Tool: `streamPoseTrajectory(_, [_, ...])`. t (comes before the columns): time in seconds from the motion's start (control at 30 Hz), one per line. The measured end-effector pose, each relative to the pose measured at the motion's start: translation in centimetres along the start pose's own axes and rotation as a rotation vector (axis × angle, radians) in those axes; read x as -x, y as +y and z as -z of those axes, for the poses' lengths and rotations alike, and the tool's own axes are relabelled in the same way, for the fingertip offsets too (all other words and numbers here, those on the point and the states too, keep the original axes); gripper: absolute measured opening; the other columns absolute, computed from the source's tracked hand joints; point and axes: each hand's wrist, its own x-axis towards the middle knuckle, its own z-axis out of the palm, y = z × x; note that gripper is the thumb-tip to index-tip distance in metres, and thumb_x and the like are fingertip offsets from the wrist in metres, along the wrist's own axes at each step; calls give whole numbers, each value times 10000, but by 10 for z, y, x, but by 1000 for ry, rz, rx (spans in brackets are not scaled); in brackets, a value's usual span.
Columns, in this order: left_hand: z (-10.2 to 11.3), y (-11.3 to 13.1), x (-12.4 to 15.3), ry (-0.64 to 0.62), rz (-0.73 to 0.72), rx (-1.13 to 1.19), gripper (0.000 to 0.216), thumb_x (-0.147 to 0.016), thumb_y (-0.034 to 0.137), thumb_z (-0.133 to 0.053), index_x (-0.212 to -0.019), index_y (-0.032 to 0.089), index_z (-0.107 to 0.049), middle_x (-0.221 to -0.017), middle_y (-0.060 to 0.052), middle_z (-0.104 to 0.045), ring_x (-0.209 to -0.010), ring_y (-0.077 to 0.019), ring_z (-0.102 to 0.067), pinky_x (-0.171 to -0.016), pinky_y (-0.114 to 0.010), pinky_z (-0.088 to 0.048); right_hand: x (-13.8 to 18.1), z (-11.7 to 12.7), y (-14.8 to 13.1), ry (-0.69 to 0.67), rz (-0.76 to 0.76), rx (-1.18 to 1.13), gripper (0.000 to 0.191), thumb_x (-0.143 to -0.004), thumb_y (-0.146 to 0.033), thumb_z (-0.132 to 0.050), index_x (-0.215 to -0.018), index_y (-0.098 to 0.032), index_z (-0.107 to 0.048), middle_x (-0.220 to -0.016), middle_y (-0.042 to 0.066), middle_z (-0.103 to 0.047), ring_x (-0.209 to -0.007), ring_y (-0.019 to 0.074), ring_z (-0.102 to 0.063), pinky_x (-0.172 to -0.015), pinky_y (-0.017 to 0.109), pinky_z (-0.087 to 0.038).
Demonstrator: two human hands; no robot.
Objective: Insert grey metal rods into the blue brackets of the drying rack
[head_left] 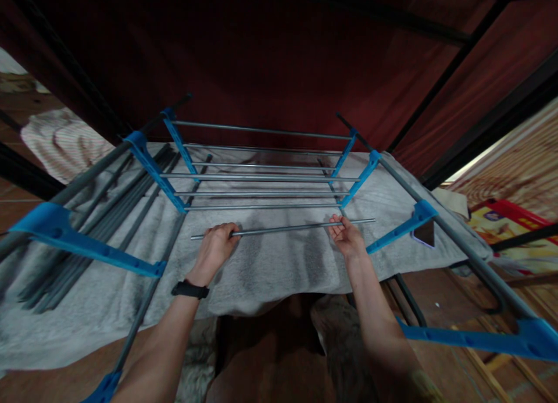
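Left hand (217,246) (black band (190,289) at the wrist) grips a rod (283,228) near one end; the right hand (345,234) touches it toward the other, before a blue-bracketed rack (261,177) on grey cloth (270,269). Tubes (102,224) lie at left.

Across from me a dark red curtain (270,60) hangs wide, black poles (451,71) running along it; brown floor (56,387) shows below, and the light is dim.

no text can be read. the red-and-yellow printed package (501,235) at the far right bears a small dark oval emblem and yellow marks on its red border, all too blurred to decipher.
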Motion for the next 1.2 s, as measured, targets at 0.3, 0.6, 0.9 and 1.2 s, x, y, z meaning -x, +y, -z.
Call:
streamPoseTrajectory(0.3, [-12, 4, 2, 20, -153, -21, 192, -873, 261, -514, -993, 198, -651, -994, -83, -710, -944, -250, -659, -835, -341, -480, 6, -7, 9, -35, -22, 14, 207, -930, -98, -479, -792, -200, -594, -717, -19, -726, -649, 103, -700, -651, 230, -601])
streamPoseTrajectory(0.6, [-15, 10, 5, 22, -210, 14, 217, -892, 256, -487, -1031, 198, -643, -1007, -91, -694, -949, -245, -649, -818, -336, -497, 9, -13, 21, -70, -67, 22, 194, -925, -98, -482, -816, -200, -606, -697, -17, -728, -629, 107, -701, -620, 212, -590])
streamPoseTrajectory(0.9, [-8, 7, 3, -20, -184, -43, 276, -921, 251, -437, -1097, 201, -644, -1054, -83, -697, -974, -230, -655, -871, -317, -483, 8, -10, 19, -89, -72, 30, 181, -909, -85, -489, -814, -196, -596, -732, 0, -731, -652, 116, -705, -680, 244, -609])
streamPoseTrajectory(1.2, [1, 1, 4, -38, -133, -59, 286, -912, 265, -438, -1089, 196, -652, -1062, -85, -703, -966, -243, -659, -861, -333, -477, 3, 1, -3, 12, -17, -6, 229, -956, -129, -433, -780, -196, -563, -705, -7, -711, -624, 104, -690, -668, 245, -608])
